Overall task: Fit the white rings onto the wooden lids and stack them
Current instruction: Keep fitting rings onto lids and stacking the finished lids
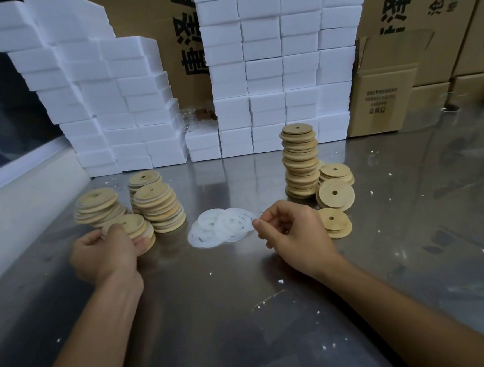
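1. At the centre of the steel table [275,312], a loose pile of white rings [224,225] lies flat, the rings overlapping one another.
2. At 3 o'clock of that pile, the right hand [290,231] has its fingers curled, thumb and forefinger pinching the edge of the nearest ring.
3. At 9 o'clock of the pile, the left hand [106,253] grips a short stack of wooden lids [130,229], fingers wrapped round its near side.
4. At 10 o'clock stand three leaning lid stacks [158,208].
5. At 1 o'clock rises a tall lid stack [300,160], with a few single lids [334,194] just beside it at its right.
6. At 12 o'clock, white foam blocks [266,73] are piled against cardboard boxes [414,22].
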`<move>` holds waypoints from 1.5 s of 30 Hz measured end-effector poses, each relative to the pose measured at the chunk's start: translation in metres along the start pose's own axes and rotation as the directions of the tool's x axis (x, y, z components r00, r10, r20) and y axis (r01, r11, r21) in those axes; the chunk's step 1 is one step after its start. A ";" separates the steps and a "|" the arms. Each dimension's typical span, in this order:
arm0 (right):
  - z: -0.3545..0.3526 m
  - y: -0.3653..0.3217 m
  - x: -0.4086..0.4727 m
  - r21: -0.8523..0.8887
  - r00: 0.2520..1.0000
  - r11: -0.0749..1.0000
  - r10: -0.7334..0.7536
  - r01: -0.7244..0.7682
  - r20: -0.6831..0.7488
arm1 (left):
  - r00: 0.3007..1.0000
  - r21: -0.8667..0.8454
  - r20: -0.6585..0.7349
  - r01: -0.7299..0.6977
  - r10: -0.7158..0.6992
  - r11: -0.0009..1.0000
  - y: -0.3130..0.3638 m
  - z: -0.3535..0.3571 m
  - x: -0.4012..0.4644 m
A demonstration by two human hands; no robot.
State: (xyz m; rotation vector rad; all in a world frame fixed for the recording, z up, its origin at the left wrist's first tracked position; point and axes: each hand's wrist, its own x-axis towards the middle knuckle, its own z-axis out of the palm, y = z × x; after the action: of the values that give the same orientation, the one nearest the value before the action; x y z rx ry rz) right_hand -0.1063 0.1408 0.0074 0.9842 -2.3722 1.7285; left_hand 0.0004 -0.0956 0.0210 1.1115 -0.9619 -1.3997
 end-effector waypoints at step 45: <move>-0.008 0.003 0.005 -0.652 0.980 0.752 0.184 -0.092 0.073 | 0.398 0.313 0.852 -0.908 0.341 0.277 -0.036 0.017 -0.065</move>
State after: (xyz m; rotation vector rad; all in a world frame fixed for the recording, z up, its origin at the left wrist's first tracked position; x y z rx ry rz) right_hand -0.1143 0.1461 0.0102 0.8261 -2.8593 0.7300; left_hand -0.0240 -0.0276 -0.0016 0.4906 -2.4278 -0.4908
